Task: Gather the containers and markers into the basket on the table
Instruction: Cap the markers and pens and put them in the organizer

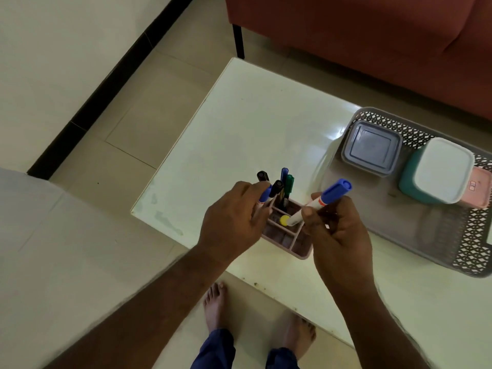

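The left hand (234, 219) pinches two markers, one with a blue cap (265, 195) and one with a black cap (275, 188), right at the pink holder (288, 233). The holder is smooth plastic with little square rooms. More markers stand in it at its 12 o'clock side: black, blue and green (288, 186). A round yellow thing (284, 220) sits in one room.

The right hand (340, 235) holds a big white marker with a blue cap (323, 199) between thumb and fingers, its end low over the holder.

At 3 o'clock from the holder is the grey basket (468, 243), with lacy holes in its walls. Three boxes are already in it: a grey square box (371, 147), a teal box with a white lid (439, 173), and a pink box (478, 190).

So the boxes look done. The markers and holder are still outside the basket, on the shiny white table (253, 123).
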